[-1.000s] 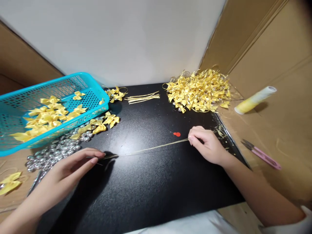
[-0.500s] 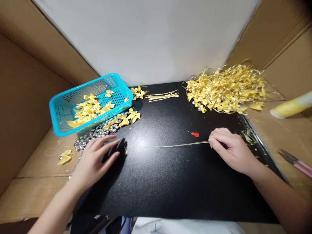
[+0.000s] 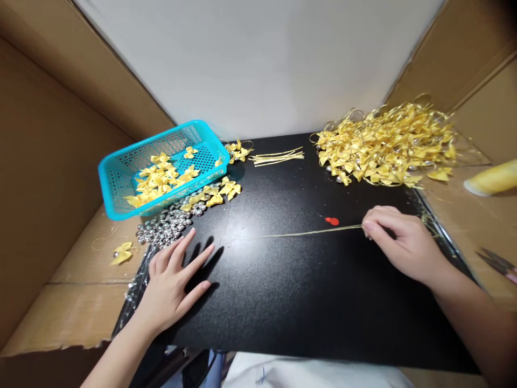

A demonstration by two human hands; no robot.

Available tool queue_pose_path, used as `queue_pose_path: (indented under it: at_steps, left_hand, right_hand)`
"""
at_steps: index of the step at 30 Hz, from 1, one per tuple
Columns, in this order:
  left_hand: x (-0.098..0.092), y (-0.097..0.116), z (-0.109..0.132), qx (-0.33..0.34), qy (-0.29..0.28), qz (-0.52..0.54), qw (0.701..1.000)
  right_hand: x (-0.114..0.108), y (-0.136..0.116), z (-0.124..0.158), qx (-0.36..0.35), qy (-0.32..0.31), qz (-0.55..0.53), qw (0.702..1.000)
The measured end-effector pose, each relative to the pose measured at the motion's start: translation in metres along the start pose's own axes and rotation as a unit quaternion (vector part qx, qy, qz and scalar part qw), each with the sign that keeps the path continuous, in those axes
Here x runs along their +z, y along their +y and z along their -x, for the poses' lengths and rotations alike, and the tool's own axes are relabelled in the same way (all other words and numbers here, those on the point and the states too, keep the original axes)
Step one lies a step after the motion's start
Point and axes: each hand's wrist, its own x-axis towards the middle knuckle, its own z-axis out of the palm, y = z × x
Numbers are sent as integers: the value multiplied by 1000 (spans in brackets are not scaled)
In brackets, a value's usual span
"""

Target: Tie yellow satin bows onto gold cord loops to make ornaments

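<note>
My right hand (image 3: pixel 399 245) pinches one end of a thin gold cord (image 3: pixel 291 234) that lies stretched to the left across the black board (image 3: pixel 283 291). My left hand (image 3: pixel 175 280) rests open and flat on the board's left side with fingers spread, empty, just short of the cord's free end. A heap of silver beads (image 3: pixel 165 229) lies just beyond its fingertips.
A turquoise basket (image 3: pixel 121 178) with yellow ribbon bows stands at the back left, more bows (image 3: pixel 220 194) beside it. A big pile of finished yellow bows (image 3: pixel 388 145) lies back right, cut cords (image 3: pixel 278 157) between. Scissors (image 3: pixel 498 264) and a yellow spool (image 3: pixel 490 180) lie right. Cardboard walls surround.
My left hand let go of the cord's left end, drew back toward me and spread flat. The right hand kept its pinch. The view swung left.
</note>
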Motion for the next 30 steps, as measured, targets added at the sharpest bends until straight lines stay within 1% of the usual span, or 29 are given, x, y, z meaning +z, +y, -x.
queue_pose_path:
  at_steps: [3, 5, 8, 12, 15, 17, 19, 23, 25, 27, 30]
  left_hand:
    - [0, 4, -8, 3, -29, 14, 999]
    - [0, 1, -9, -4, -40, 16, 999]
    - [-1, -13, -2, -1, -38, 19, 999]
    - [-3, -37, 13, -1, -61, 21, 998]
    - [-5, -44, 16, 7, -59, 18, 998]
    - [-5, -40, 11, 13, -33, 20, 999]
    - [-4, -31, 3, 25, -11, 23, 999]
    - [3, -14, -9, 51, -35, 21, 998]
    - [6, -12, -9, 33, -40, 24, 998]
    - [7, -12, -5, 2, -38, 27, 999]
    - [5, -12, 2, -33, -36, 22, 999]
  right_hand:
    - [0, 1, 0, 7, -4, 3, 1000]
    - [-1, 1, 0, 14, 0, 6, 1000]
    - [-4, 1, -1, 19, 8, 11, 1000]
    - [-5, -1, -1, 13, 10, 12, 1000]
    - [-3, -2, -1, 10, -3, 12, 1000]
    - [-2, -2, -2, 9, -15, 13, 1000]
    - [-1, -1, -2, 7, -21, 14, 1000]
    - [-2, 1, -1, 8, -20, 18, 1000]
    - [-3, 1, -1, 11, -16, 19, 1000]
    - [-3, 1, -1, 8, -14, 19, 1000]
    - [-2, -2, -2, -13, -20, 16, 1000]
